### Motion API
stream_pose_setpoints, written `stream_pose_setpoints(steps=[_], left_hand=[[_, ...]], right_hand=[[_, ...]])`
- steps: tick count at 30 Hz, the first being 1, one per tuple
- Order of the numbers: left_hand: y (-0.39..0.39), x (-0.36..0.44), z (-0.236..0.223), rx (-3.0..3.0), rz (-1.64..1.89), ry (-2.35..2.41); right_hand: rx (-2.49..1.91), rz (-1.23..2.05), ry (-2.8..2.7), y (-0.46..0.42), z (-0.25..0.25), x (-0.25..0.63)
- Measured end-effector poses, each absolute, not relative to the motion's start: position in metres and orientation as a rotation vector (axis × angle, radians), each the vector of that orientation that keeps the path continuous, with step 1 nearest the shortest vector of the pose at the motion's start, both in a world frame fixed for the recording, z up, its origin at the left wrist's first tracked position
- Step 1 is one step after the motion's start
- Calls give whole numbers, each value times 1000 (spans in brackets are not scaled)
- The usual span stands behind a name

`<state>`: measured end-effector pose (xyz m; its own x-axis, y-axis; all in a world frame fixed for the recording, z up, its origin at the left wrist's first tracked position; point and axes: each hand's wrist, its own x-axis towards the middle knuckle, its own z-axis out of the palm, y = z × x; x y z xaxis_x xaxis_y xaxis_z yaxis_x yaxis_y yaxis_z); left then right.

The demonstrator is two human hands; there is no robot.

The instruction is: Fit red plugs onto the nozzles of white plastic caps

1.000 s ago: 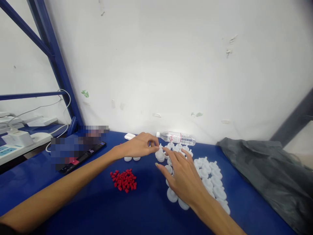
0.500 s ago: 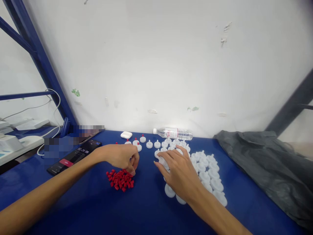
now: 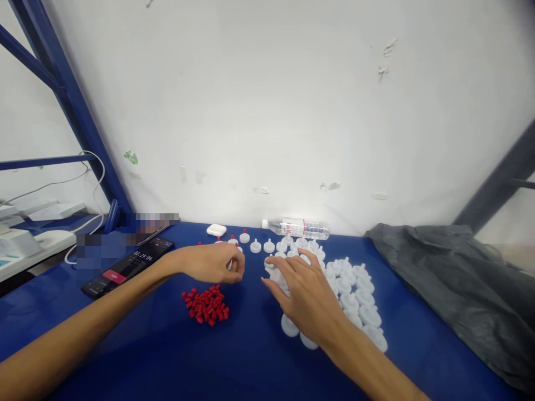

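From my station I am looking across a blue tabletop (image 3: 246, 362). A phone (image 3: 121, 274) is lying at the left, a small heap of red pieces (image 3: 207, 306) is sitting left of centre, and white stemmed discs (image 3: 370, 315) are crowding right of centre. Farther back, a white case (image 3: 216, 230), red-tipped discs (image 3: 244, 237) and a clear bottle (image 3: 315, 230) are resting. Dark sheeting (image 3: 451, 289) is covering the right side.

Blurry "02:29" on the phone (image 3: 125, 270); illegible red lettering on bottle (image 3: 296, 228).
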<state>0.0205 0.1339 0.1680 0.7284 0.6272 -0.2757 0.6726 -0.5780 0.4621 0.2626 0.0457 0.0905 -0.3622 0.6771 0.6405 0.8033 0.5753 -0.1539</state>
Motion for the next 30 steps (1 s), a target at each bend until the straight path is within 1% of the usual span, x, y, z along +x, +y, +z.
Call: stream_pose_setpoints(steps=[5, 9, 19, 30], left_hand=[[122, 25, 163, 2107, 351, 922], [115, 28, 152, 1899, 510, 872], [119, 31, 126, 1752, 557, 752], [117, 32, 126, 1771, 596, 756]], right_hand=[[-1131, -185, -2160, 43, 94, 259], [-1088, -202, -2163, 41, 95, 257], [-1078, -198, -2150, 40, 95, 258], [-1089, -190, -2156, 43, 91, 259]])
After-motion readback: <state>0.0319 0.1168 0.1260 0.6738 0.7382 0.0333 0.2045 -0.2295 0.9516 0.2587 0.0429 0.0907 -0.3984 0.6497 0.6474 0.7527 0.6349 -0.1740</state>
